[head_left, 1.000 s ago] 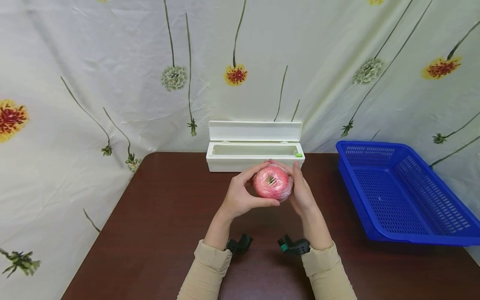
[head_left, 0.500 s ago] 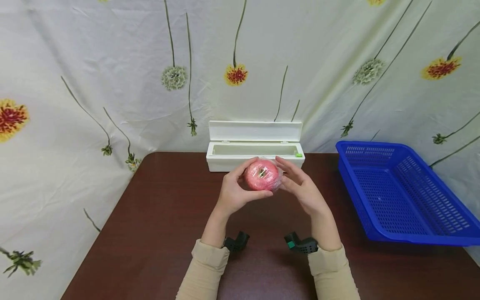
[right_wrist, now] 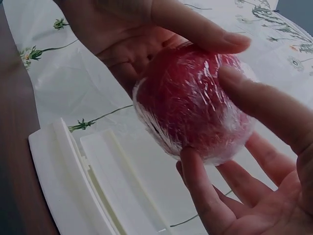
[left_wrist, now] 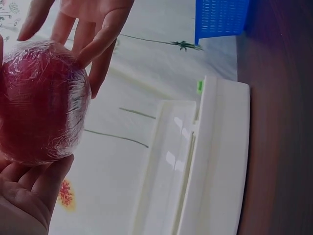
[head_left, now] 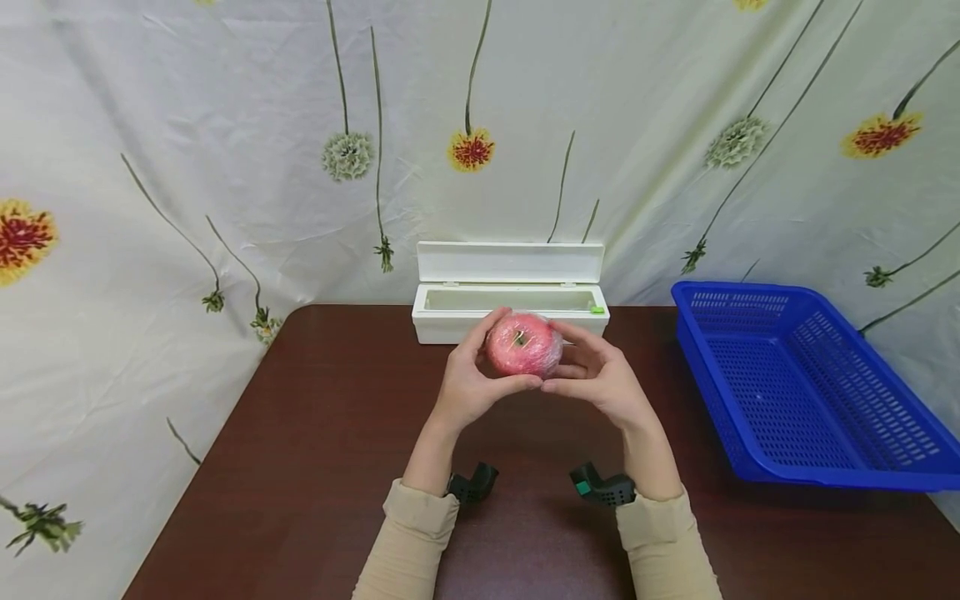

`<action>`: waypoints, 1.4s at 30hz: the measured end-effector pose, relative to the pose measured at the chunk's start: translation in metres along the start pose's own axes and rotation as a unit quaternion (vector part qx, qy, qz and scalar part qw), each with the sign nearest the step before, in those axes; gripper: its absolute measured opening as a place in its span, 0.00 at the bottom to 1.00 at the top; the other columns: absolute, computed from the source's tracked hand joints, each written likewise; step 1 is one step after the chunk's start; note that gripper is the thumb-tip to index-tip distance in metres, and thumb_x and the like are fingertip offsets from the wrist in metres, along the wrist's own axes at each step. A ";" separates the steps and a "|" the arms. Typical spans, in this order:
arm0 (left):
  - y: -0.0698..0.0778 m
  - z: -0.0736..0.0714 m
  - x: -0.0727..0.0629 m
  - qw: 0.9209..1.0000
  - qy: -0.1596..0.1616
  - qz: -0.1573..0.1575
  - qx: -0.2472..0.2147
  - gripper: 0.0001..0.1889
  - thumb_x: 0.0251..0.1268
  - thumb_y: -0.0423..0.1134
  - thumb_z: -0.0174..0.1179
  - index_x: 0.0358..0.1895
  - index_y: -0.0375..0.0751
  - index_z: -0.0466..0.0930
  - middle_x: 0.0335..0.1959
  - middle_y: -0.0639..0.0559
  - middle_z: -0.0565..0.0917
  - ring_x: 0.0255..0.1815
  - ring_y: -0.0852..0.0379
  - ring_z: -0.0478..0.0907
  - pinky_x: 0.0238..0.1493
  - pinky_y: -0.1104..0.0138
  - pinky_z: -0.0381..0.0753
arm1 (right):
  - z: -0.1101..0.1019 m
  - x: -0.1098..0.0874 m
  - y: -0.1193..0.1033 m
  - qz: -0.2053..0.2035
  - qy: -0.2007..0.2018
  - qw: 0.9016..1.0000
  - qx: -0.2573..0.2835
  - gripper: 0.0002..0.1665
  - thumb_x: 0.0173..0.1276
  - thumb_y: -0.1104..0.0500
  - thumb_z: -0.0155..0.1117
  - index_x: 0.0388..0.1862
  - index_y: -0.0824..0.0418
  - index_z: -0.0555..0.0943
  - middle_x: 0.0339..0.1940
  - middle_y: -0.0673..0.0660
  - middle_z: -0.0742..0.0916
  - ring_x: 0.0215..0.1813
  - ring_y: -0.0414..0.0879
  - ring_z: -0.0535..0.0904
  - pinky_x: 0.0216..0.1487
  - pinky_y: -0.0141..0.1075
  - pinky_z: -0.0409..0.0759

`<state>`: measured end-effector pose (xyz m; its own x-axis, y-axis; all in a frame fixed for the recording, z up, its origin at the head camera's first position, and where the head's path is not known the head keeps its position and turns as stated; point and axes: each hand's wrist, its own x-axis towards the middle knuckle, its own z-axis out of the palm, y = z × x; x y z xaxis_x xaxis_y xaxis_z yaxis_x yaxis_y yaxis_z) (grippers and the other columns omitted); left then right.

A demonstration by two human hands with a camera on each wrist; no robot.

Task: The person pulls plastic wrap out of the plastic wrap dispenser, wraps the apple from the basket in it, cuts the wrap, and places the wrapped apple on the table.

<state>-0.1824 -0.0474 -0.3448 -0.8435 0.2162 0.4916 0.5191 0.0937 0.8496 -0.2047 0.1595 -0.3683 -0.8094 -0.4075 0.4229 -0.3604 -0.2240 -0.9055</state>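
A red apple (head_left: 522, 343) wrapped in crinkled clear plastic film is held up above the table, stem side toward the head camera. My left hand (head_left: 467, 382) grips its left side, thumb below and fingers behind. From the right, my right hand (head_left: 609, 382) holds the apple, index finger along the upper edge and thumb low, close to the left thumb. In the right wrist view, the right thumb and fingers press on the film around the apple (right_wrist: 190, 103). The left wrist view shows loose-looking film bunched along one side of the apple (left_wrist: 44, 103).
Behind the hands stands a long white box (head_left: 510, 327) with its lid raised and a small green slider (head_left: 597, 310) at the right end. A blue perforated basket (head_left: 780, 477) sits at the right of the dark brown table (head_left: 322, 467). Flowered cloth (head_left: 285, 100) hangs behind.
The apple has moved a little left and away from the body. My right hand drew outward, then its thumb and fingers came round the apple's right side again.
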 end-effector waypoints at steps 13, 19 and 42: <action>-0.032 -0.007 0.006 0.991 -0.060 0.045 -0.111 0.45 0.48 0.39 0.73 0.70 0.34 0.58 0.67 0.42 0.66 0.63 0.49 0.67 0.61 0.59 0.69 | -0.009 -0.001 0.007 -0.031 0.012 0.999 0.031 0.38 0.50 0.75 0.71 0.62 0.61 0.74 0.55 0.55 0.80 0.48 0.50 0.81 0.44 0.39 0.81; -0.037 -0.013 0.007 0.979 -0.076 0.080 -0.172 0.41 0.52 0.39 0.71 0.67 0.27 0.60 0.66 0.36 0.65 0.64 0.46 0.66 0.59 0.59 0.70 | -0.013 -0.002 0.008 -0.046 -0.008 0.997 0.056 0.37 0.52 0.72 0.71 0.62 0.57 0.74 0.55 0.55 0.79 0.48 0.49 0.81 0.46 0.38 0.81; -0.033 -0.008 0.005 0.993 0.010 0.055 -0.103 0.34 0.39 0.16 0.69 0.57 0.25 0.71 0.56 0.35 0.75 0.54 0.45 0.76 0.52 0.55 0.77 | -0.014 -0.003 0.000 -0.062 0.027 0.998 -0.007 0.34 0.57 0.74 0.65 0.64 0.70 0.69 0.57 0.55 0.80 0.56 0.49 0.77 0.52 0.39 0.77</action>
<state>-0.2055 -0.0572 -0.3689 -0.7865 0.1952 0.5859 0.5714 -0.1302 0.8103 -0.2087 0.1732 -0.3706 -0.7819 -0.3299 0.5290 -0.4648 -0.2571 -0.8473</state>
